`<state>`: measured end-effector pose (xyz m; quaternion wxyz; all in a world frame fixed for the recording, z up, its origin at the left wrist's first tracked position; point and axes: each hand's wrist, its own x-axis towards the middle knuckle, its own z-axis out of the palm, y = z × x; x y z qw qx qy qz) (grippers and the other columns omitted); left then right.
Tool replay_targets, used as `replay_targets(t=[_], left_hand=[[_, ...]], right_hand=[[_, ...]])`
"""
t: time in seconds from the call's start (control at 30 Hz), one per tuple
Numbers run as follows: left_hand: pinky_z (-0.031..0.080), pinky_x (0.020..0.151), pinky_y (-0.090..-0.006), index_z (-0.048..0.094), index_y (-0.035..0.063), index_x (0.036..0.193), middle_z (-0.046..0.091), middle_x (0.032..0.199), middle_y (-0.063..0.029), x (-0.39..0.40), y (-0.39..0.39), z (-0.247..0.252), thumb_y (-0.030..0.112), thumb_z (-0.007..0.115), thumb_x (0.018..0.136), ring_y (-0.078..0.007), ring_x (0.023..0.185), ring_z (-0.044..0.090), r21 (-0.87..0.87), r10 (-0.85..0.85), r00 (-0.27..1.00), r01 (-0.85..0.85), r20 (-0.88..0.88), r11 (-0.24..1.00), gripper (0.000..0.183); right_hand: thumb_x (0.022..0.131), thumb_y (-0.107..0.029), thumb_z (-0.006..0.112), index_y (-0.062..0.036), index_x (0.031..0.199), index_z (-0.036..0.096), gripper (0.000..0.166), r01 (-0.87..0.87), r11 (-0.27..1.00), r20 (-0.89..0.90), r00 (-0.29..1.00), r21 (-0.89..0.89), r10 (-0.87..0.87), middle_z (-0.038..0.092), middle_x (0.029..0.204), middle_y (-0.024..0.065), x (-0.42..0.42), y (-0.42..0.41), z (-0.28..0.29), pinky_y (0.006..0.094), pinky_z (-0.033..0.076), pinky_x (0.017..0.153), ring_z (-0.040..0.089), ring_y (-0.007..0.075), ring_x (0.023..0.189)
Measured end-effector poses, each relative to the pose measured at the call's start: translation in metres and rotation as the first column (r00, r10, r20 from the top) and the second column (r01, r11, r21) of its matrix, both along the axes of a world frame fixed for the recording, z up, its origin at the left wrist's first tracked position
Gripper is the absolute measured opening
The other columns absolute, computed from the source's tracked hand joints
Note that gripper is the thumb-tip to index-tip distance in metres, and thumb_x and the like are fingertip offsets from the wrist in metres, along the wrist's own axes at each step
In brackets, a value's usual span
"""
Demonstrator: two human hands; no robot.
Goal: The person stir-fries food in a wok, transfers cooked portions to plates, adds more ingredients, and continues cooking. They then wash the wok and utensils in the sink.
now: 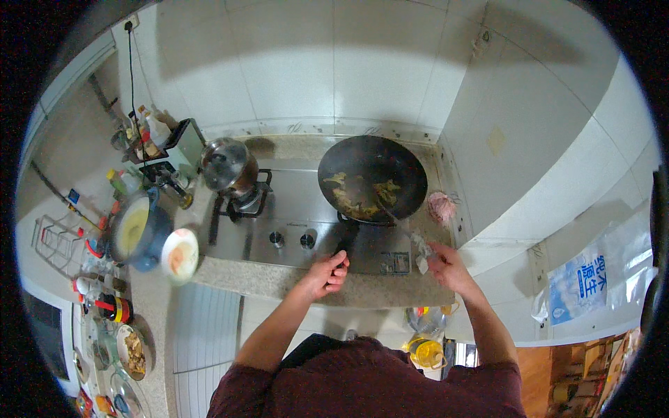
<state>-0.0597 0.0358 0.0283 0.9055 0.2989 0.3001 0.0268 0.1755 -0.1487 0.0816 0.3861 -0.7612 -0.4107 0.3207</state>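
Observation:
A black wok (372, 167) sits on the right burner of the steel gas stove (292, 198), tilted towards me, with browned pieces of food (387, 192) low inside it. My left hand (328, 274) is closed around the wok's handle (347, 237), near its end. On the right, my right hand (446, 266) grips the end of a utensil; its thin shaft reaches into the wok among the food, and its head is hard to make out. Whitish crumpled material (422, 256) shows beside the fingers of that hand.
A metal pot (227, 164) with a lid stands on the left burner. Left of the stove are a blue pot (137, 230), a white bowl (180, 256), bottles (157, 128) and a plate of food (133, 352). A pink crumpled cloth or mesh (442, 207) lies right of the wok.

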Motion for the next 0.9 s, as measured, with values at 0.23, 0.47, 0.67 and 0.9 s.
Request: replay_targets(t=[0.23,0.47,0.67,0.9], left_hand=[[0.019,0.032,-0.0184,0.043,0.0111,0.076,0.033,0.054,0.0059,0.001,0.0,0.0,0.037,0.046,0.084,-0.0033,0.038,0.024,0.023,-0.013,0.999,0.011,0.045,1.0,0.027],[0.02,0.031,-0.0188,0.043,0.0104,0.076,0.033,0.055,0.0057,0.001,0.0,-0.002,0.036,0.046,0.084,-0.0038,0.038,0.025,0.009,-0.005,0.999,0.005,0.042,1.0,0.027],[0.02,0.031,-0.0192,0.043,0.0099,0.076,0.034,0.054,0.0051,-0.002,0.0,-0.001,0.035,0.046,0.084,-0.0041,0.038,0.025,0.024,0.001,0.999,-0.002,0.045,1.0,0.027],[0.019,0.032,-0.0196,0.043,0.0097,0.077,0.031,0.054,0.005,-0.001,0.0,-0.001,0.036,0.045,0.084,-0.0047,0.038,0.025,0.016,-0.003,1.0,0.002,0.029,1.0,0.027]], right_hand=[[0.074,-0.008,0.052,0.001,0.11,0.047,0.037,0.0,0.895,0.46,0.858,0.447,-0.23,0.059,0.083,0.018,0.03,0.016,-0.038,0.0372,0.043,0.064,0.058,0.0285,0.074],[0.075,-0.009,0.05,-0.0025,0.111,0.045,0.037,0.207,0.958,0.25,0.934,0.2,-0.255,0.058,0.079,0.0144,0.004,0.02,-0.022,0.0346,0.043,0.057,0.054,0.0264,0.063],[0.076,-0.009,0.049,-0.0027,0.112,0.044,0.037,0.309,0.938,-0.312,0.917,0.158,-0.249,0.048,0.061,0.0052,-0.021,0.014,0.001,0.0246,0.032,0.036,0.039,0.0092,0.042],[0.076,-0.005,0.047,-0.0042,0.11,0.045,0.035,0.327,0.897,-0.247,0.934,0.298,-0.258,0.045,0.058,0.0018,0.011,0.051,-0.041,0.0232,0.024,0.031,0.038,0.0081,0.042]])
